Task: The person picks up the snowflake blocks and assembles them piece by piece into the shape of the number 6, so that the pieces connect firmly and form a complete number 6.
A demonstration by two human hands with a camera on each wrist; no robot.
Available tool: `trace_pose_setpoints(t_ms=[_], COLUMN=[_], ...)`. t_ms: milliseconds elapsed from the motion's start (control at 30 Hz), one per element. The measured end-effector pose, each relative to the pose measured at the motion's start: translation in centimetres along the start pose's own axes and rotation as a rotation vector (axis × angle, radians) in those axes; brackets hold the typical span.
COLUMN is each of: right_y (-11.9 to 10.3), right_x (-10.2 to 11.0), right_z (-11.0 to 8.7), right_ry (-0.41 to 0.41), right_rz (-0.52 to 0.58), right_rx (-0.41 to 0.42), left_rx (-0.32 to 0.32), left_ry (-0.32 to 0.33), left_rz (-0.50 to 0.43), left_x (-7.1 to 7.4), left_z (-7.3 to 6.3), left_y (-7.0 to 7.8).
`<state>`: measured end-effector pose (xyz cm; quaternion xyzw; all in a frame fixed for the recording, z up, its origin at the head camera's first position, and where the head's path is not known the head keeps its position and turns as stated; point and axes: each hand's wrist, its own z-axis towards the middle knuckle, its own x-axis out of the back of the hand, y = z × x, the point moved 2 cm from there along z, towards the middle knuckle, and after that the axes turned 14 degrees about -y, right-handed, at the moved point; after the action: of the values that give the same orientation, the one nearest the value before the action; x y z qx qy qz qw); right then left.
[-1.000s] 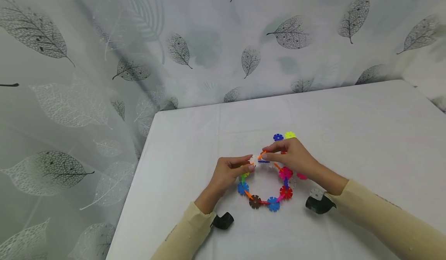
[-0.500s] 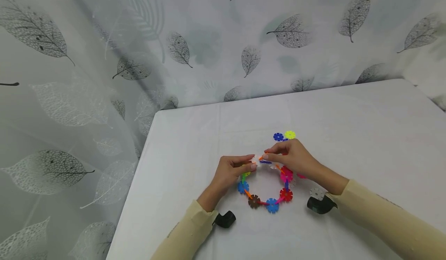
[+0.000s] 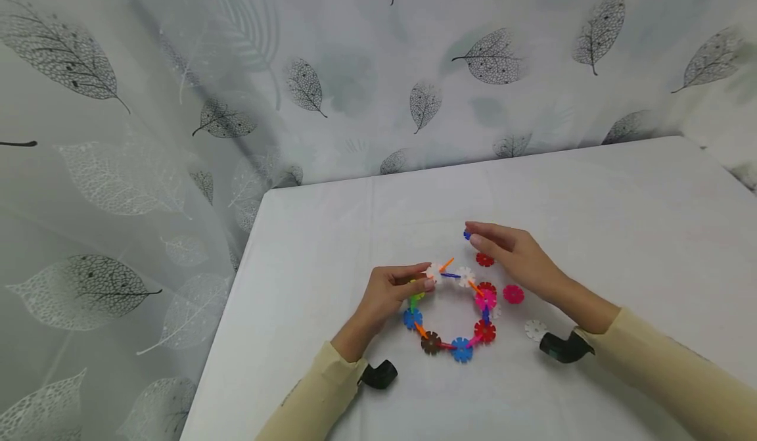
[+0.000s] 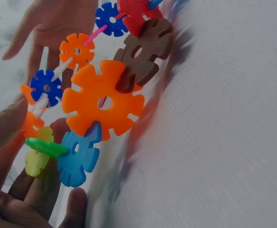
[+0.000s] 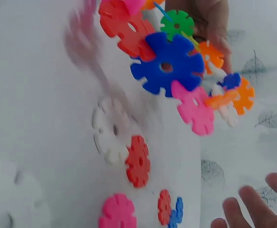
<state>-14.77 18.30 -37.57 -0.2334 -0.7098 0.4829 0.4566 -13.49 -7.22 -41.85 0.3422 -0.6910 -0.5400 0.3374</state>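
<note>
A ring of interlocked plastic snowflake discs (image 3: 462, 349), in several colours, is held up by my left hand (image 3: 387, 290), whose thumb and fingers pinch it at a white disc (image 3: 434, 273) on its upper left. From that white disc an orange disc (image 3: 447, 264) sticks out edge-on. In the left wrist view a big orange disc (image 4: 81, 111) of the ring fills the middle, with the thumb and fingers around the far end. My right hand (image 3: 514, 247) is over the loose discs at the back, fingers apart beside a blue disc (image 3: 466, 234); its fingers (image 5: 252, 204) look extended in the right wrist view.
Loose on the white table (image 3: 319, 244) lie a red disc (image 3: 485, 259), a pink disc (image 3: 513, 294) and a white disc (image 3: 535, 330), right of the ring. Black wrist cameras hang under both sleeves. A leaf-patterned curtain (image 3: 355, 99) stands behind the table.
My right hand has let go of the orange disc at the ring's top and moved up and right to the loose discs. The left hand stays at the ring.
</note>
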Motion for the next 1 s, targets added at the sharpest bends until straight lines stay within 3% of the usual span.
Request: trace_pose_setpoints(t_ms=[200, 367, 533, 667, 1000], right_y=[0.0, 0.9, 2.8, 3.9, 4.8], right_x=[2.1, 3.6, 4.5, 4.7, 4.4], right_z=[-0.7, -1.2, -1.5, -2.0, -2.7], right_ry=[0.169, 0.176, 0.084, -0.025, -0.311], right_rz=[-0.067, -0.096, -0.146, -0.193, -0.27], right_rx=[0.029, -0.019, -0.136, -0.178, -0.142], left_rx=[-0.002, 0.009, 0.025, 0.025, 0.011], left_ry=[-0.011, -0.013, -0.008, 0.004, 0.002], left_rz=[-0.015, -0.02, -0.06, -0.093, -0.112], left_x=[0.2, 0.4, 0.5, 0.7, 0.7], left_z=[0.0, 0.0, 0.0, -0.1, -0.1], left_y=[-0.1, -0.2, -0.3, -0.3, 0.0])
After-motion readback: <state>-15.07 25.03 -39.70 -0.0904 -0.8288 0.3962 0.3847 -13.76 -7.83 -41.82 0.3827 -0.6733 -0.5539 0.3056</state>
